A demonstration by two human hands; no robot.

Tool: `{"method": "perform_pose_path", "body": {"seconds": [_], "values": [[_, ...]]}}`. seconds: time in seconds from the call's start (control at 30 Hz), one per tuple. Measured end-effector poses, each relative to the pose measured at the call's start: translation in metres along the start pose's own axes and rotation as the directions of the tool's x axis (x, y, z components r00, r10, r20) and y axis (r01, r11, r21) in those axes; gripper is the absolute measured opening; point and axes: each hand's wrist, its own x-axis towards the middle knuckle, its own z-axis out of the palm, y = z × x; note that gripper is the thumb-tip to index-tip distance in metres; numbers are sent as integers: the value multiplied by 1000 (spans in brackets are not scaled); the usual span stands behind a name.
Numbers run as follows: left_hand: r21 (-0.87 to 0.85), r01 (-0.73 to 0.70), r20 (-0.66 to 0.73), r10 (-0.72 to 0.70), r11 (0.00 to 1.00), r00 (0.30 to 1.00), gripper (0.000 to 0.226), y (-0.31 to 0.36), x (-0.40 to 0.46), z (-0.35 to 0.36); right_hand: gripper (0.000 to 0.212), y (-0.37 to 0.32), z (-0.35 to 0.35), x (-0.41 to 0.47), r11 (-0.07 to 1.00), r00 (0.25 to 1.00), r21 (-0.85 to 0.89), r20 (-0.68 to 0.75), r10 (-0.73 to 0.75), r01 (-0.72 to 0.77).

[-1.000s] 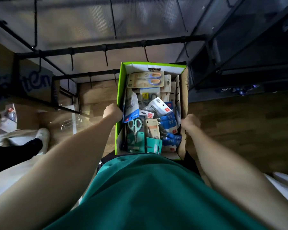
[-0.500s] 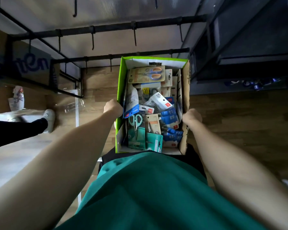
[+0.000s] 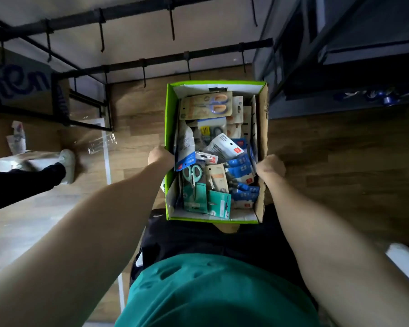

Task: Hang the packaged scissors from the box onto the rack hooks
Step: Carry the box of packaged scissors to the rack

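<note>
Arms reached straight out as you carried the box [image 3: 262, 147]: your left hand [image 3: 160, 157] clutched its green wall, your right hand [image 3: 270, 166] its cardboard wall. Packaged scissors [image 3: 206, 105] lay inside, below the rack hooks [image 3: 172, 27].

Box [image 3: 262, 138]: raw brown cardboard, green printed rim. Scissor packs [image 3: 206, 105]: glossy plastic over matt card. Rack [image 3: 175, 59]: matt black metal. Floor [image 3: 340, 161]: smooth wood planks.
</note>
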Motion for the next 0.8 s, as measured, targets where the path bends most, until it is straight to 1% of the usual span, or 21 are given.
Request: {"method": "perform_pose_path", "body": {"seconds": [0.1, 0.33, 0.63, 0.8], "values": [[-21, 28, 25, -28, 999, 999, 25, -13, 21, 21, 28, 0, 19, 12, 999, 999, 30, 20, 29, -29], [-25, 108, 69, -106, 994, 992, 28, -35, 66, 69, 33, 1, 60, 46, 996, 996, -71, 80, 50, -45], [-9, 139, 140, -136, 990, 981, 26, -42, 120, 120, 34, 6, 115, 104, 992, 991, -104, 111, 78, -66], [-24, 142, 131, -138, 990, 982, 28, -36, 162, 144, 31, -1, 140, 140, 991, 992, -126, 106, 61, -47]]}}
